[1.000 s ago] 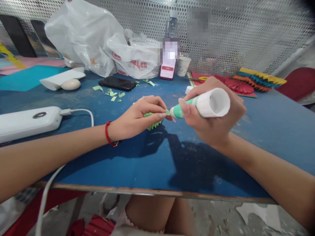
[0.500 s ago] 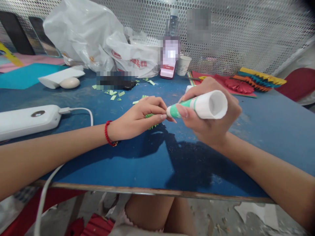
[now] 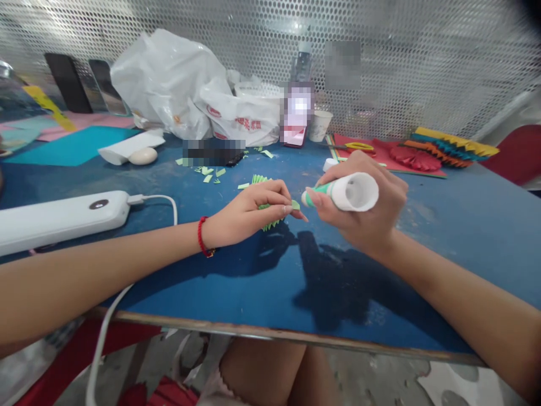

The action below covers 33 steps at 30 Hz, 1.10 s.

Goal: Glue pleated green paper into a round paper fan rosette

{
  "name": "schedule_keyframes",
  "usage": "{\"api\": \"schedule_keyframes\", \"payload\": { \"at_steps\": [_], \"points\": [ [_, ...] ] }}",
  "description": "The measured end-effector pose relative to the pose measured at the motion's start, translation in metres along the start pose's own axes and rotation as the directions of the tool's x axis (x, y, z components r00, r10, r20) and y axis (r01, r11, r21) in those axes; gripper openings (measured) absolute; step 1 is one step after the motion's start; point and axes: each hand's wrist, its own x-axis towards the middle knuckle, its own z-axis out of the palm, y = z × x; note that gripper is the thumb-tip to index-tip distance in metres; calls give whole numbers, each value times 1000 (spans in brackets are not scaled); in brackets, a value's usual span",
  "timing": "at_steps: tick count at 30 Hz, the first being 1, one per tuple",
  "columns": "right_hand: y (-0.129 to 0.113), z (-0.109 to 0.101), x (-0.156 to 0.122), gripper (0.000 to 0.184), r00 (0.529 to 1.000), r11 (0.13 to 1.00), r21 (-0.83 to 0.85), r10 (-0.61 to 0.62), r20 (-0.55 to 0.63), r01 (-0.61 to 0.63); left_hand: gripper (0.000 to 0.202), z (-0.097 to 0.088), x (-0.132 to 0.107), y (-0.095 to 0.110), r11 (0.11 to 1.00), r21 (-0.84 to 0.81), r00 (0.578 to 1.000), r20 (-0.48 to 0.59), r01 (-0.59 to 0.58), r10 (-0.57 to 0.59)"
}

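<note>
Pinches one green pleated paper [image 3: 270, 224] with the left hand [image 3: 249, 211], thumb and fingertips pressed together on its small tab. Lies at the centre of the blue table [image 3: 253, 282], partly under that hand. Grips one glue stick [image 3: 350, 193] in the right hand [image 3: 372, 217], fingers curled tight around the barrel, green tip pointing to 9 o'clock, just beside the tab; cannot tell whether touching. Around: one power bank [image 3: 59, 217] at 9 o'clock, one egg [image 3: 142, 155] at 10, two phones [image 3: 63, 83] at 11, one paper cup [image 3: 320, 125] at 12.
</note>
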Motion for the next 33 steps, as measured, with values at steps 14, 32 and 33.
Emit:
{"api": "schedule_keyframes", "payload": {
  "at_steps": [14, 32, 33],
  "points": [
    [17, -8, 5, 20, 995, 994, -90, 53, -79, -60, 29, 16, -5, 9, 253, 853, 883, 400, -457, 245],
    [-8, 5, -2, 37, 881, 927, 58, 332, 337, -372, 24, -12, -4, 16, 437, 716, 766, 212, -545, 607],
    [-6, 6, -4, 38, 877, 925, 57, 336, 342, -377, 24, -12, -4, 15, 426, 713, 758, 229, -558, 610]
  ]
}}
